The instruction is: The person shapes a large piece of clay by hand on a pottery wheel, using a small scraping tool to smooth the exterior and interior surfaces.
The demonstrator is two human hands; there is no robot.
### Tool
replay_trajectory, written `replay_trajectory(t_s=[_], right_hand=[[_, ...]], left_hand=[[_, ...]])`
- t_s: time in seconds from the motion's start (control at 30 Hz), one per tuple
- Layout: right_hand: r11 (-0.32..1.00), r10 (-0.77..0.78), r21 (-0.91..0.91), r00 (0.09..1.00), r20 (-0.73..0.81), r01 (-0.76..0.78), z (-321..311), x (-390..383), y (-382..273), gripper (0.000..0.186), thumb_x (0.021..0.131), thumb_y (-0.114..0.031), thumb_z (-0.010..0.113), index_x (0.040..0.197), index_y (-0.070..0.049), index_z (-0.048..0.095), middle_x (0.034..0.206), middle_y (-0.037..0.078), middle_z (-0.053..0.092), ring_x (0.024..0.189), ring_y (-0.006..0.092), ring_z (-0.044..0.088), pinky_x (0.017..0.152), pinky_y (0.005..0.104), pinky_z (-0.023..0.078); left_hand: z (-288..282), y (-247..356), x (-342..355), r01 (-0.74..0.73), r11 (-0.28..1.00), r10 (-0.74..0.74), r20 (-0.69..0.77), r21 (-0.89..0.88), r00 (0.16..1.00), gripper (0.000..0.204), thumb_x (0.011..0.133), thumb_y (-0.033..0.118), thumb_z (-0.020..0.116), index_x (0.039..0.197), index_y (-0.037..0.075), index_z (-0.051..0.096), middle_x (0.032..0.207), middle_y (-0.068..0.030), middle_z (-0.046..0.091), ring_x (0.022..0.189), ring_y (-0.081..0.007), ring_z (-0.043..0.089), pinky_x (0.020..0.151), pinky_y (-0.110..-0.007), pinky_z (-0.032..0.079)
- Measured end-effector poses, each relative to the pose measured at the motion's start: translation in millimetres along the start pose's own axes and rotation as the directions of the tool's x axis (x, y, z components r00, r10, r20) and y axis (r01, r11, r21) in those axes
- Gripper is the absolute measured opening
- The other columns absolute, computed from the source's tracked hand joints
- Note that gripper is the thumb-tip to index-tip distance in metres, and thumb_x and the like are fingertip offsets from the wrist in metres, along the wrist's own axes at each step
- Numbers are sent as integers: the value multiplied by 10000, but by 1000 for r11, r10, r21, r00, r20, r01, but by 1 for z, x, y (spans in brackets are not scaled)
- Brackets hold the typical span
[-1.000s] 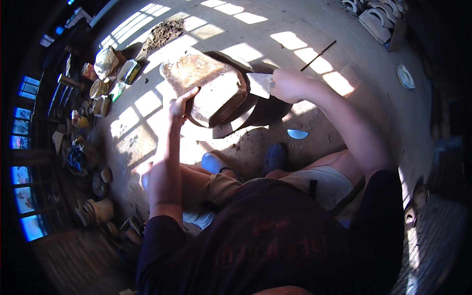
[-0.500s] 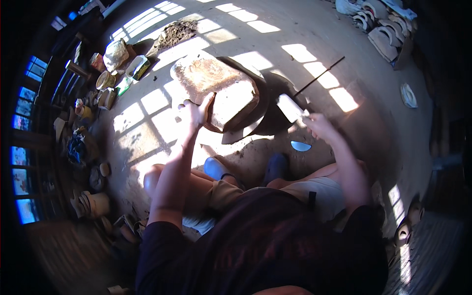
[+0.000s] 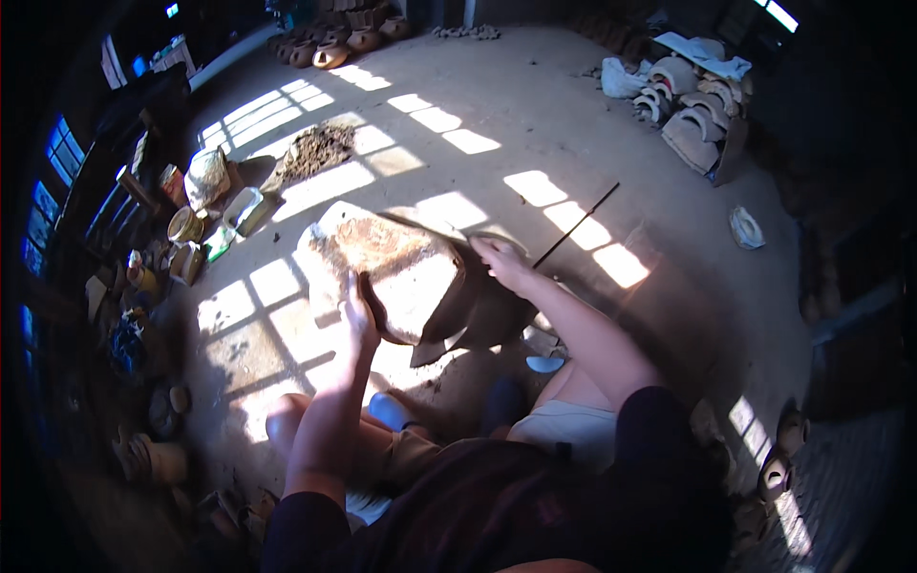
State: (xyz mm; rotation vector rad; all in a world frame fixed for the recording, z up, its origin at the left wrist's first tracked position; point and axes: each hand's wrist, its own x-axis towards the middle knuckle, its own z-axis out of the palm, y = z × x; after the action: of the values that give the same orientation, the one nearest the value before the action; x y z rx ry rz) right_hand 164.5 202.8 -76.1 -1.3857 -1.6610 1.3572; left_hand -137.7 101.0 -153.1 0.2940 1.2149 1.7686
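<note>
A pale, brown-stained block with rounded corners rests on a round dark board before me. My left hand grips the block's near-left side, thumb up along its edge. My right hand is closed on the board's rim, right of the block. A pale piece lies below my right wrist; whether it is the scraper seen earlier I cannot tell. A pale blue half-round piece lies near my feet.
A thin dark rod lies to the right. Tubs and bags line the left side, near windows. A soil heap is beyond the block. Curved clay pieces pile up at right back; round pots stand at the back.
My right hand swung back from low right to the board's rim, no longer visibly holding the white scraper. The view has tilted up, showing more floor and the pots at the back.
</note>
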Motion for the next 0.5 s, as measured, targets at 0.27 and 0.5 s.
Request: replay_trajectory(t_s=[0.27, 0.5], right_hand=[[879, 176, 372, 927, 330, -299, 55, 46, -41, 729, 974, -539, 687, 1481, -25, 587, 1415, 125, 662, 1291, 228, 605, 1110, 368, 440], [757, 231, 499, 887, 400, -422, 41, 71, -20, 703, 950, -399, 728, 1497, 1, 541, 1382, 180, 676, 1254, 276, 658, 1093, 385, 496]], left_hand=[[5, -23, 1, -98, 991, 114, -173, 95, 978, 682, 1091, 439, 596, 1478, -113, 490, 1474, -180, 595, 1331, -261, 565, 1135, -373, 428], [52, -39, -13, -83, 963, 52, -127, -255, 991, 559, 1096, 370, 597, 1389, -104, 550, 1381, -198, 625, 1233, -258, 600, 1089, -363, 471]])
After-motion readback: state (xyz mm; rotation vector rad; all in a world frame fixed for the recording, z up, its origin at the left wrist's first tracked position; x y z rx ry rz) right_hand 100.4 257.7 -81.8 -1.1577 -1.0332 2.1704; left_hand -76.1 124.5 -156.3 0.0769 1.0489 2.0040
